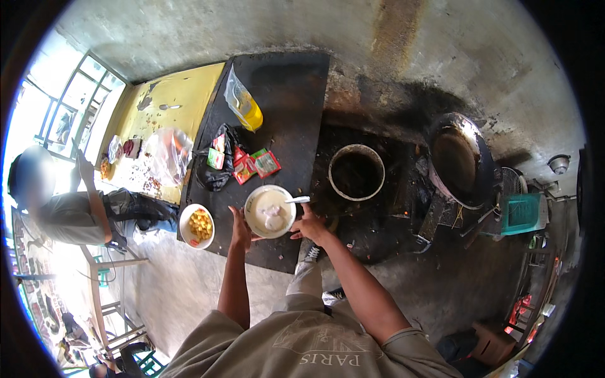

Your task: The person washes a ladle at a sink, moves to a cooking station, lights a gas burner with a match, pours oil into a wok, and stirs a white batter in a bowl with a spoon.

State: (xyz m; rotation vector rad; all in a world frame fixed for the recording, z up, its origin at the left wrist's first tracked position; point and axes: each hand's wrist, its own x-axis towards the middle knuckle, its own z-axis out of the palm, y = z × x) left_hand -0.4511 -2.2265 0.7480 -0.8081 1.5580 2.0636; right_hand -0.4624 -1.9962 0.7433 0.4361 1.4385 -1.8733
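Observation:
My left hand (241,230) and my right hand (309,225) hold a white bowl (270,235) from its two sides, at the near part of a dark tabletop (293,118). Inside the bowl is a thick, cream-coloured mixture (264,202) with paler, pinkish lumps. A spoon (298,200) leans in it, its handle sticking out over the rim above my right hand. Left of my left hand stands a smaller white bowl (184,224) of yellow cubed pieces (201,224) with some red bits. Whether the held bowl touches the tabletop cannot be told.
Behind the bowl lie several red and green sachets (255,165), a black plastic bag (218,183) and a bag of yellow liquid (250,115). To the right are a sooty pot (357,198), a large wok (456,156) and a teal basket (522,212). A person (75,217) is at the left.

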